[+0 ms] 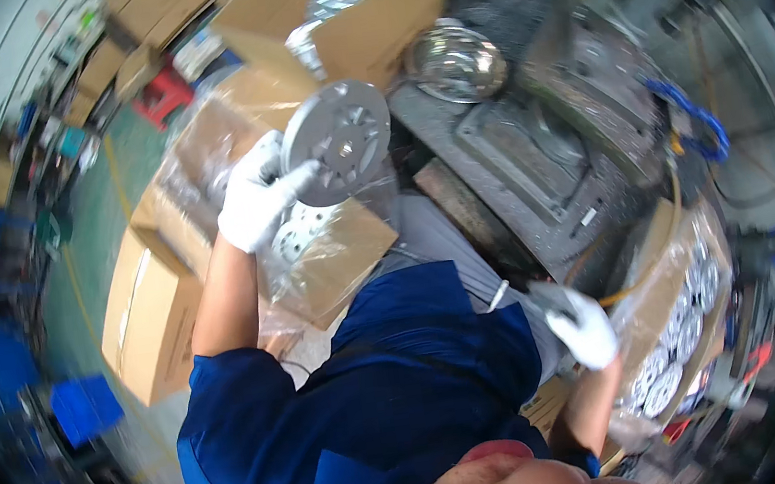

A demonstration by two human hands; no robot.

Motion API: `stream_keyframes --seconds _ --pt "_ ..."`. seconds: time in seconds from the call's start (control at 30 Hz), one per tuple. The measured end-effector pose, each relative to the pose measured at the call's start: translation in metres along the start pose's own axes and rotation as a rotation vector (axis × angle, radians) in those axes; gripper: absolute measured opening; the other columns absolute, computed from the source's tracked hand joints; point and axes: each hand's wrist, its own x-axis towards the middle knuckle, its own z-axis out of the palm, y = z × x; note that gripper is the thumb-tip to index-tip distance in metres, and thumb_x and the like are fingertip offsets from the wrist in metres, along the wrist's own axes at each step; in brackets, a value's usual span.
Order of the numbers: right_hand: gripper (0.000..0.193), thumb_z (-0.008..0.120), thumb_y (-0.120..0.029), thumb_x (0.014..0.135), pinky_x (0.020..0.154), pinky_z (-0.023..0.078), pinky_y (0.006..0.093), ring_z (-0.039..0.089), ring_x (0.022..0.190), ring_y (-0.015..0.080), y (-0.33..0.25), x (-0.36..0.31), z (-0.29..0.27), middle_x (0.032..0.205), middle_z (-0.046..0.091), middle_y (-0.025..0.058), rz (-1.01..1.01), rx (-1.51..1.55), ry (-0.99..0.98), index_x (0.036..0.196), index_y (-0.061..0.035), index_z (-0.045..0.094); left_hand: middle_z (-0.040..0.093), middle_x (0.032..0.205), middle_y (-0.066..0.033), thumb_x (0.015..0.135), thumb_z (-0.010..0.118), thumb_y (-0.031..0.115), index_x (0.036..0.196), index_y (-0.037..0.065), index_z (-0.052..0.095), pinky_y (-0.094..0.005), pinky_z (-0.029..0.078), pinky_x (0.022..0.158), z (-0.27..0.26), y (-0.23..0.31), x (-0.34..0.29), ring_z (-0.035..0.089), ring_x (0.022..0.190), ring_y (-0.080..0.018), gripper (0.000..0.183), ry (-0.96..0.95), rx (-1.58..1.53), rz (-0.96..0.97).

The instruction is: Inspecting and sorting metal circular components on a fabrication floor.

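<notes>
In my left hand (256, 195), gloved in white, is a round grey metal disc (357, 134). The disc is tilted, showing raised ribs and a small centre hub, and my fingers grip its left edge. Below it stands a carton (352, 264) lined with clear plastic, holding pale discs with holes (301, 228). My right hand (584, 326), also white-gloved, is low at the right beside my leg. Its fingers look stretched out and apart, with nothing seen in them. An open carton (633, 309) of shiny metal discs (679, 332) lies close to the right of it.
Ahead is a dark metal workbench (535, 180) with a heavy plate fixture (587, 92), a shiny round metal part (457, 59) and a blue hose (692, 118). Another carton (380, 25) at the back holds shiny parts. A closed carton (150, 315) and a blue bin (86, 408) stand left.
</notes>
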Motion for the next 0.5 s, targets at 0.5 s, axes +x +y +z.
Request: stream_keyframes --seconds 0.5 --pt "0.042 0.056 -0.006 0.083 0.091 0.046 0.0326 0.06 0.102 0.0216 0.048 0.047 0.005 0.114 0.06 0.0136 -0.303 1.097 0.533 0.122 0.0054 0.048 0.052 0.106 -0.0176 0.055 0.08 0.048 0.118 0.008 0.056 -0.0407 0.043 0.08 0.19 0.1 0.01 0.052 0.098 -0.0315 0.078 -0.377 0.711 0.811"
